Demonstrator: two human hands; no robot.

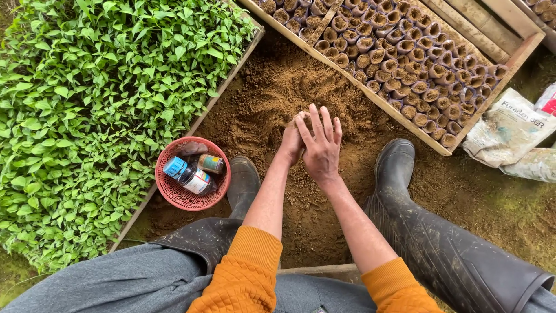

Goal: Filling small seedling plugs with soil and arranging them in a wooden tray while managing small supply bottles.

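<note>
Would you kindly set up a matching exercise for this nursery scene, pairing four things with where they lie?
Things:
1. red basket
2. soil-filled tubes
3. green seedlings
4. pale sacks

Places:
A. far right edge, beside the wooden frame
B. wooden frame at upper right, packed in rows
C. large bed filling the left side
D. on the soil by the left boot, holding small bottles

Pairs: 1-D, 2-B, 3-C, 4-A.

Both hands, left hand and right hand, meet over the loose soil pile between the boots.
</note>
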